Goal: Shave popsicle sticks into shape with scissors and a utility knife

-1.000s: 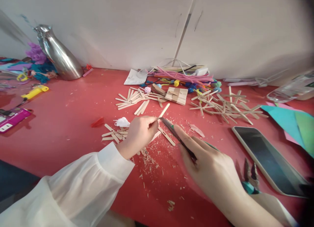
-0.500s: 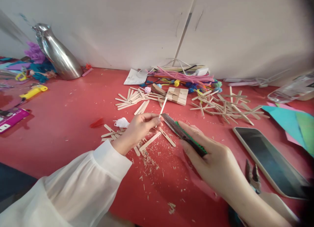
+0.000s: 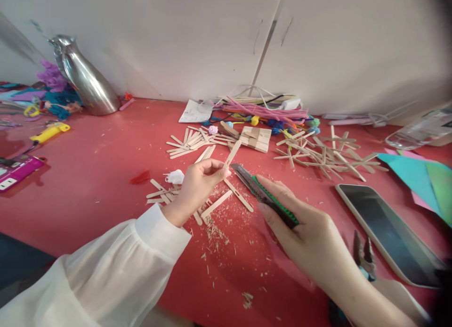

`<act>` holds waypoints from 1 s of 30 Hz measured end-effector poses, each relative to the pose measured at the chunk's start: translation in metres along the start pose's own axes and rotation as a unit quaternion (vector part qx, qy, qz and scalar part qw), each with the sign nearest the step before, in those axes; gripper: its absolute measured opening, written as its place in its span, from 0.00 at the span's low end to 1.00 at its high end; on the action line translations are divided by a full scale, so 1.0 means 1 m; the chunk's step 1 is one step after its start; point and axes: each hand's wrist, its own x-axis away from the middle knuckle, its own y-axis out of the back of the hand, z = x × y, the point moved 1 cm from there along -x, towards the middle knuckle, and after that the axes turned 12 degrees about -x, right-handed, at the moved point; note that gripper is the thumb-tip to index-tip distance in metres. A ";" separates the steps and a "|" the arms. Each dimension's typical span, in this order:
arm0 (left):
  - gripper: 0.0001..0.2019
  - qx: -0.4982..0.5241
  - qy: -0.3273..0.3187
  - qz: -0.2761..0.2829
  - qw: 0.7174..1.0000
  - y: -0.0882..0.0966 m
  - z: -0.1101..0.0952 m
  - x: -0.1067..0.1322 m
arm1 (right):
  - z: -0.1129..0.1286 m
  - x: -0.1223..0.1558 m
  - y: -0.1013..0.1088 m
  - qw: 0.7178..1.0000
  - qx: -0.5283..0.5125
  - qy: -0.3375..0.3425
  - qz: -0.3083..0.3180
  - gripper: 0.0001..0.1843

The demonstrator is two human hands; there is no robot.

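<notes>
My left hand (image 3: 197, 188) pinches a wooden craft stick (image 3: 232, 153) by its lower end, the stick pointing up and to the right above the red table (image 3: 106, 152). My right hand (image 3: 310, 235) grips a green utility knife (image 3: 263, 195) with its blade end pointing at the stick's base, just beside my left fingertips. Loose craft sticks (image 3: 226, 200) and wood shavings (image 3: 217, 232) lie under both hands. A white sleeve (image 3: 116, 270) covers my left arm.
Piles of sticks (image 3: 190, 143) and joined stick shapes (image 3: 321, 152) lie further back, with pipe cleaners (image 3: 264, 111) by the wall. A phone (image 3: 384, 230), pliers (image 3: 363, 256) and coloured paper (image 3: 420, 176) are at right. A steel jug (image 3: 84, 79), yellow tool (image 3: 49, 133) at left.
My left hand has lifted and turned the stick, so its flat face shows again. My right hand pulled the knife back a little from the stick and now holds it still.
</notes>
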 end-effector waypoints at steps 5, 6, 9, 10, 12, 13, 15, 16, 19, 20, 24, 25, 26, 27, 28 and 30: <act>0.06 -0.012 -0.016 0.002 1.000 -0.001 -0.003 0.002 | -0.003 0.002 -0.002 1.000 0.010 0.004 0.000 0.22; 0.06 -0.014 -0.022 0.003 1.000 -0.001 -0.003 0.002 | -0.003 0.002 -0.002 1.000 0.011 0.003 -0.001 0.22; 0.06 -0.025 -0.039 0.010 0.999 -0.001 -0.002 0.003 | -0.002 0.003 -0.002 1.000 0.011 -0.004 0.000 0.23; 0.05 -0.030 -0.045 0.010 0.998 -0.001 -0.002 0.004 | -0.001 0.002 -0.002 1.000 0.010 -0.007 0.002 0.23; 0.05 -0.050 -0.057 0.004 0.997 -0.001 -0.003 0.005 | 0.000 0.002 -0.001 1.000 0.005 -0.009 0.009 0.23; 0.05 -0.066 -0.061 -0.004 0.996 0.000 -0.004 0.006 | 0.000 0.002 -0.001 1.000 0.002 -0.010 0.011 0.23; 0.05 -0.099 -0.066 -0.022 0.993 0.000 -0.006 0.007 | 0.001 0.002 -0.002 1.000 -0.004 -0.009 0.013 0.23; 0.05 -0.112 -0.064 -0.028 0.991 0.001 -0.007 0.007 | 0.000 0.002 -0.002 1.000 -0.003 -0.006 0.012 0.23; 0.06 -0.112 -0.042 -0.019 0.993 0.001 -0.007 0.007 | -0.001 0.004 -0.003 0.999 0.019 0.030 0.001 0.23; 0.06 -0.102 -0.034 -0.010 0.994 0.001 -0.007 0.006 | -0.002 0.004 -0.003 0.998 0.031 0.049 -0.004 0.23; 0.07 -0.049 -0.014 0.027 0.998 0.000 -0.003 0.003 | -0.004 0.004 -0.003 0.990 0.084 0.109 -0.038 0.22; 0.07 -0.040 -0.014 0.033 0.999 0.000 -0.002 0.003 | -0.005 0.004 -0.003 0.988 0.092 0.112 -0.043 0.22; 0.07 -0.036 -0.013 0.036 0.999 -0.001 -0.002 0.003 | -0.005 0.004 -0.003 0.988 0.096 0.112 -0.044 0.22; 0.07 -0.036 -0.013 0.036 0.999 -0.001 -0.002 0.003 | -0.006 0.004 -0.003 0.988 0.095 0.111 -0.042 0.22; 0.06 -0.040 -0.012 0.032 0.999 0.000 -0.003 0.003 | -0.006 0.003 -0.002 0.990 0.089 0.106 -0.038 0.22; 0.06 -0.052 -0.013 0.019 0.998 0.000 -0.004 0.004 | -0.005 0.003 -0.002 0.994 0.067 0.088 -0.025 0.22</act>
